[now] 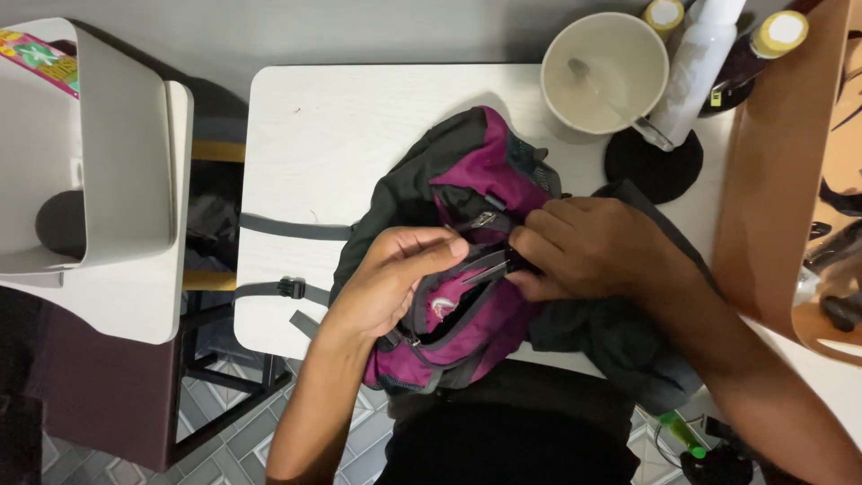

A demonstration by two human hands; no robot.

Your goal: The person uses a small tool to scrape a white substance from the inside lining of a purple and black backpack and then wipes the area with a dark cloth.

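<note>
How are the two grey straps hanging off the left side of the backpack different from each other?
The upper strap lies flat and plain, running straight across the white table to its left edge. The lower strap carries a black buckle partway along, and a short loose end angles off below it. The upper one also looks wider. Both are grey webbing, both come from the purple and grey backpack, and neither hand touches them.

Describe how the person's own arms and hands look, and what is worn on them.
Both forearms are bare right down to the frame's lower edge: no sleeves show. The left hand and right hand wear no gloves, and no rings, watch or bracelets are visible. Nails look short and unpainted. No markings can be made out.
</note>
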